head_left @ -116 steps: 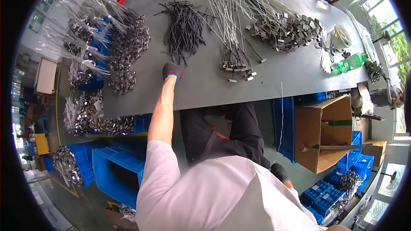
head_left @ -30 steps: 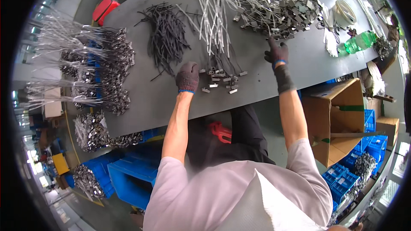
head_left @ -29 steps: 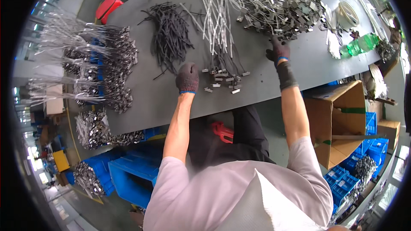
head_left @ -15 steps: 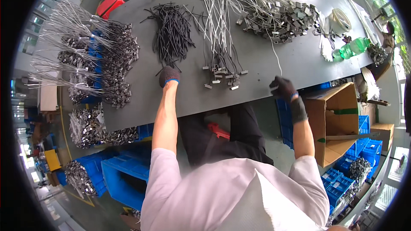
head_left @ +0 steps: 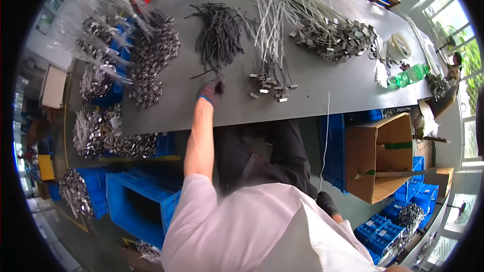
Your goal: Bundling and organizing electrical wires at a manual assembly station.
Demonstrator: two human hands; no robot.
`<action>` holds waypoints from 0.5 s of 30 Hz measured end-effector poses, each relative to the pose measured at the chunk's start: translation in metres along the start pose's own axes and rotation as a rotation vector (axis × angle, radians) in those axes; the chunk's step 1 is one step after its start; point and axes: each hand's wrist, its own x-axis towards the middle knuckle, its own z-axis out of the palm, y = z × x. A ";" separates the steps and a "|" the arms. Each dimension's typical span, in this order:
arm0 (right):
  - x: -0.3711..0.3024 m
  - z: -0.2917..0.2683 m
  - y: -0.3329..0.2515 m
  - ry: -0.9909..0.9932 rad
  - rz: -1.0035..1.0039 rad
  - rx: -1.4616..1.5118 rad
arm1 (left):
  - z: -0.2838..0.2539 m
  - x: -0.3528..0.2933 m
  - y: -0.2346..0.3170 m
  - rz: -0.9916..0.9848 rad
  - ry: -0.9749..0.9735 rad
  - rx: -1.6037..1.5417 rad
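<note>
My left hand [head_left: 210, 90], in a dark knit glove with a blue cuff, is near the table's front edge, just below a pile of thin black tubes [head_left: 220, 40]. Its blurred fingers look drawn together; what they hold, if anything, I cannot make out. One loose black tube [head_left: 204, 73] lies slantwise by the fingertips. Low at my right side, below table height, my right hand [head_left: 327, 203] in a dark glove is closed on the end of a long white wire [head_left: 325, 146], which runs upward past the table edge.
White wires with black sleeves and metal ends [head_left: 272, 83] lie mid-table. Farther right is a heap of metal-ended wires [head_left: 338, 40]. A green bottle [head_left: 409, 75] and tape roll [head_left: 399, 46] stand at right. Bundles fill the left end. A cardboard box [head_left: 363, 163] and blue crates [head_left: 136, 201] flank me.
My right hand has drawn back and down from the table edge, pulling the white wire away from the heap. My left hand has shifted slightly off the black tubes.
</note>
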 end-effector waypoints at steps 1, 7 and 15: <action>0.003 0.001 -0.002 0.105 0.107 0.130 | 0.004 -0.008 -0.012 -0.048 -0.040 -0.143; 0.066 -0.068 -0.084 0.486 -0.199 -0.100 | 0.087 -0.051 -0.099 -0.102 -0.396 -0.391; 0.084 -0.176 -0.189 0.350 -0.109 -0.234 | 0.209 -0.104 -0.109 0.326 -0.241 -0.263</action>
